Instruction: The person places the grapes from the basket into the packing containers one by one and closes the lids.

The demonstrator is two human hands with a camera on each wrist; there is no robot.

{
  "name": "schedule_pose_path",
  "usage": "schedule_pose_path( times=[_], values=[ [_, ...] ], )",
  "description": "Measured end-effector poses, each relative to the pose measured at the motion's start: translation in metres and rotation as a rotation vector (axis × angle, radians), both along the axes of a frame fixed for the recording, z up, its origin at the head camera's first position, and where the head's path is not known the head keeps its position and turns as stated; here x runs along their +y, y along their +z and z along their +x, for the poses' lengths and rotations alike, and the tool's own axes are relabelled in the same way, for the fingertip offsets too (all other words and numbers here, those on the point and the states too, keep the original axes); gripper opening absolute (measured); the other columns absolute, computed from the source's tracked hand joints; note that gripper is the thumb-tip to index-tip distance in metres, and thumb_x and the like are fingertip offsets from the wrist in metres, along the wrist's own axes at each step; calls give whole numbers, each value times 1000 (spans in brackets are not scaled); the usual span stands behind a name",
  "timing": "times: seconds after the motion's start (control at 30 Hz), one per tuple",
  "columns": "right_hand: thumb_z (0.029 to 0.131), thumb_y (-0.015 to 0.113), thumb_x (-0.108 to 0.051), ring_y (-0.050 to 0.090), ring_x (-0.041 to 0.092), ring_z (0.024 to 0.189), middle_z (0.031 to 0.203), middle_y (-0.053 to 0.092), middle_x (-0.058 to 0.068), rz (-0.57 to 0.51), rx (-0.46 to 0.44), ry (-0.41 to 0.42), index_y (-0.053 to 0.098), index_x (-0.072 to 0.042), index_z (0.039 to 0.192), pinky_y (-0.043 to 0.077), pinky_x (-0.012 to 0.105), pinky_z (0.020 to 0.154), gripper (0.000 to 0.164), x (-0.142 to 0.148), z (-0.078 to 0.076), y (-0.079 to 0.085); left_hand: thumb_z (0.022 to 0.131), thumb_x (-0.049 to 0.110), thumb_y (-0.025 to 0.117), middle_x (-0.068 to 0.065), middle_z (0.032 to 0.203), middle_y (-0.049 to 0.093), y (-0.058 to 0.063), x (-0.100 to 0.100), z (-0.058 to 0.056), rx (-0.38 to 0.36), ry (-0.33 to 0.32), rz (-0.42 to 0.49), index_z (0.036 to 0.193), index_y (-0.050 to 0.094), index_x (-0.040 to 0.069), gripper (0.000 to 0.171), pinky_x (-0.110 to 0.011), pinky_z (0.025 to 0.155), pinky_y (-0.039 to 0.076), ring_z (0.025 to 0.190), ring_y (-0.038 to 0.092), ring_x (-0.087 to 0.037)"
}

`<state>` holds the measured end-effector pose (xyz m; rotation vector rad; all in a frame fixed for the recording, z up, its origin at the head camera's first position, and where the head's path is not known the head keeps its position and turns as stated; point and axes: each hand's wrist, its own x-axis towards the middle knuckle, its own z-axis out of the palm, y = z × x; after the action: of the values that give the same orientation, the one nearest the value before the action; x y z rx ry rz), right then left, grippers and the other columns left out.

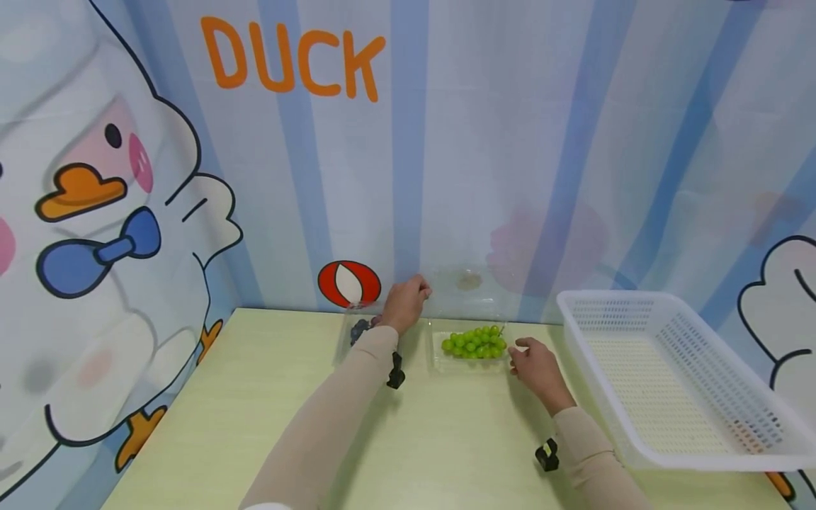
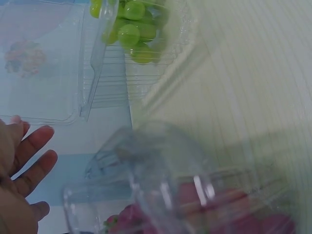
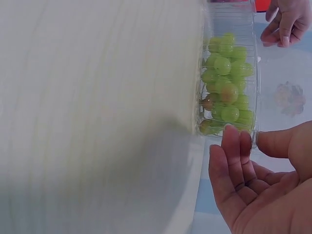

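A clear plastic box (image 1: 446,365) with its lid (image 2: 53,63) raised holds a bunch of green grapes (image 1: 474,343). My right hand (image 1: 538,368) is at the box's right end, its thumb and fingertips close to the rim (image 3: 256,97); whether they touch it is unclear. To the left, a second clear box (image 1: 340,347) contains dark purple-red fruit (image 2: 243,214), partly hidden by my left forearm. Beyond that box my left hand (image 1: 405,303) hovers near the left edge of the raised lid, fingers loosely bent and holding nothing.
On the right side of the table (image 1: 433,439) stands a large white plastic basket (image 1: 574,368) with perforated walls. A printed cloth (image 1: 446,142) with ducks and blue stripes hangs right behind the boxes. Black wrist cameras sit on both sleeves.
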<state>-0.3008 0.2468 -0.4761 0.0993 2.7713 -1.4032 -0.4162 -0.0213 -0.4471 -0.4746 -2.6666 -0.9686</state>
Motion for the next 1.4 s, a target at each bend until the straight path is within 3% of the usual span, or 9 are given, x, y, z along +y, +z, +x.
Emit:
schedule_pose_path(
  times=[0.33,0.67,1.4],
  values=[
    [108,50,-20,69,27,86,99,68,21,-135,-35,-47,50,8,138,59,39,77,41,-1,4,-1,104,19,59,-6,99,71,2,-1,0,33,-25,14,107,66,11,11,-37,80,55,86,63,-20],
    [107,51,-31,67,21,75,86,70,14,-111,-63,-92,63,5,114,56,34,69,39,-3,9,-1,103,18,60,-6,100,71,7,-1,3,43,-16,3,109,67,10,12,-38,84,56,88,63,-22],
    [107,51,-36,67,18,71,83,71,11,-132,-59,-96,63,5,111,57,33,70,43,-3,13,-6,103,21,60,-5,103,73,11,-5,12,83,-46,-4,113,67,11,15,-39,86,55,89,65,-21]
  ],
)
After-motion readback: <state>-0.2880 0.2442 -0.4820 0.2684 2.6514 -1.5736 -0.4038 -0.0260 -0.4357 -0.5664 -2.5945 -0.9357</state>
